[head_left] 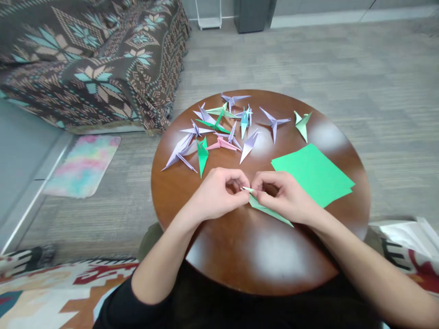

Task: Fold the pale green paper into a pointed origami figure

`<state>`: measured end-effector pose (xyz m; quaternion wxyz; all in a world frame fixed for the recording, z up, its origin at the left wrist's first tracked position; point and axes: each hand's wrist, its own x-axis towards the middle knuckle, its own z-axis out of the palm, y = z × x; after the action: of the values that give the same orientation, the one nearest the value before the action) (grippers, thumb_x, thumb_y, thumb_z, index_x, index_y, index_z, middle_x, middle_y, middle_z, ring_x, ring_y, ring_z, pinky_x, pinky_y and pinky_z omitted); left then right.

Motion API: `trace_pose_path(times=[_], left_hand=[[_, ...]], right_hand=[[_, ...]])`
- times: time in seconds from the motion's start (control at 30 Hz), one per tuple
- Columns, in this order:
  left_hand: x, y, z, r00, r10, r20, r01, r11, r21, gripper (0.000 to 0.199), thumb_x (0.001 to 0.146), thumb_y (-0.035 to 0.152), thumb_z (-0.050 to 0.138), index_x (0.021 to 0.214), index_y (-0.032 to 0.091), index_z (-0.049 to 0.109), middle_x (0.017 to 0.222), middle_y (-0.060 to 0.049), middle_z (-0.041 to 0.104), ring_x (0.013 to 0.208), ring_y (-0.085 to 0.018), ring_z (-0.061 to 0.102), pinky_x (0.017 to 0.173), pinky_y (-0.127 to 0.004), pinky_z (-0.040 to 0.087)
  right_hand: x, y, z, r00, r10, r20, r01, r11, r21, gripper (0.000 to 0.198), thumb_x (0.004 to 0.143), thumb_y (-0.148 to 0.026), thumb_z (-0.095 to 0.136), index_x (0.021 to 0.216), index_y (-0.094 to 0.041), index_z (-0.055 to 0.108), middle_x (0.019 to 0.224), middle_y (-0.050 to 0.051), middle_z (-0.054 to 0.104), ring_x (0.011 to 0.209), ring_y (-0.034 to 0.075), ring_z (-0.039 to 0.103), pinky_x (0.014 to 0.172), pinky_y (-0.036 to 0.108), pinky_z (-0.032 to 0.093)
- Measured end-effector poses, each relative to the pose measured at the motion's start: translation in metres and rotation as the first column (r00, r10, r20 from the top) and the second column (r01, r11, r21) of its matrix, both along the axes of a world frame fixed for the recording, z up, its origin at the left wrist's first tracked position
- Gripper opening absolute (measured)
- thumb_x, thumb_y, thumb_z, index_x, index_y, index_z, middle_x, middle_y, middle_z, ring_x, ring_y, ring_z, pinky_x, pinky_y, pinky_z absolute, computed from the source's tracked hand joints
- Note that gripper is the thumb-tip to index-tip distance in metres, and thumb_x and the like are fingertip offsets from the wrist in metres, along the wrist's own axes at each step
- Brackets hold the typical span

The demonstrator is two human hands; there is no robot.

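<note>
Between my two hands is a pale green piece of folded origami paper (270,212), long and narrow, with a thin pointed tip sticking up where the fingers meet. My left hand (224,192) pinches it at that tip, thumb against fingertips. From the other side my right hand (283,194) pinches the same paper close by, and its long body slants down to the right beneath that hand. Fingers cover part of the folds. Just beyond my right hand lies a stack of bright green paper sheets (313,176).
Several folded paper cranes cover the far left of the round brown table (240,260), among them a pink crane (222,144) and a green crane (202,156). A light green crane (302,124) stands at the far right. A sofa with a patterned cover (103,68) is beyond, left.
</note>
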<state>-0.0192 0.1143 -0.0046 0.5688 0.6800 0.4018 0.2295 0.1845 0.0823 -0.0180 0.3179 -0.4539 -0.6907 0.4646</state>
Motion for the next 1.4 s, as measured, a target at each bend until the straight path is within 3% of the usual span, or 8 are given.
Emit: trace_pose_path(times=[0.23,0.37,0.53,0.73,1.17,1.4], left_hand=[[0.0,-0.001,0.0,0.999,0.014,-0.028,-0.014,1.0,0.014,0.005,0.073,0.018,0.066,0.07,0.015,0.067,0.061,0.0,0.063,0.055,-0.01,0.055,0.053,-0.019,0.042],[-0.002,0.002,0.001,0.999,0.035,-0.015,-0.035,0.999,-0.016,0.004,0.071,0.017,0.065,0.069,0.015,0.067,0.06,0.001,0.063,0.055,-0.01,0.057,0.053,-0.02,0.044],[-0.006,0.007,0.002,0.982,0.182,0.056,-0.183,0.983,0.007,0.003,0.071,0.015,0.062,0.069,0.015,0.064,0.06,0.003,0.06,0.052,-0.009,0.056,0.052,-0.02,0.046],[0.001,0.001,0.001,0.998,0.057,0.037,-0.058,0.998,0.008,0.004,0.076,0.018,0.069,0.078,0.015,0.069,0.069,0.0,0.066,0.06,-0.011,0.061,0.058,-0.02,0.051],[0.005,-0.003,0.0,0.993,0.099,0.06,-0.098,0.995,-0.013,0.003,0.072,0.015,0.066,0.072,0.015,0.069,0.063,0.001,0.065,0.055,-0.01,0.061,0.055,-0.019,0.05],[0.002,0.0,0.0,0.982,0.166,0.093,-0.166,0.986,-0.007,0.003,0.071,0.013,0.065,0.071,0.015,0.068,0.063,0.003,0.063,0.054,-0.008,0.057,0.055,-0.019,0.05]], right_hand=[[-0.002,-0.001,0.001,0.998,0.042,0.049,-0.046,0.996,0.082,0.018,0.087,-0.017,0.062,0.07,-0.019,0.057,0.065,-0.004,0.052,0.06,0.011,0.043,0.059,0.026,0.033],[0.0,-0.001,0.002,0.998,0.04,0.05,-0.043,0.997,0.067,0.016,0.085,-0.015,0.061,0.07,-0.019,0.057,0.065,-0.003,0.053,0.061,0.012,0.044,0.06,0.027,0.035],[0.004,-0.001,0.001,1.0,-0.014,0.023,0.014,1.0,0.022,0.014,0.081,-0.011,0.06,0.07,-0.02,0.059,0.067,-0.001,0.058,0.065,0.014,0.048,0.061,0.028,0.036],[0.003,0.001,0.002,0.999,-0.039,0.02,0.039,0.999,0.017,0.013,0.083,-0.016,0.063,0.07,-0.019,0.06,0.067,0.0,0.06,0.064,0.014,0.049,0.061,0.028,0.037],[-0.005,0.0,-0.001,0.99,-0.091,-0.112,0.078,0.99,-0.114,0.013,0.082,-0.02,0.067,0.07,-0.019,0.061,0.063,-0.002,0.058,0.06,0.013,0.048,0.056,0.027,0.035],[-0.001,0.004,-0.002,0.988,-0.135,-0.082,0.12,0.979,-0.165,0.007,0.078,-0.022,0.064,0.072,-0.019,0.065,0.063,-0.002,0.058,0.059,0.013,0.048,0.055,0.026,0.035]])
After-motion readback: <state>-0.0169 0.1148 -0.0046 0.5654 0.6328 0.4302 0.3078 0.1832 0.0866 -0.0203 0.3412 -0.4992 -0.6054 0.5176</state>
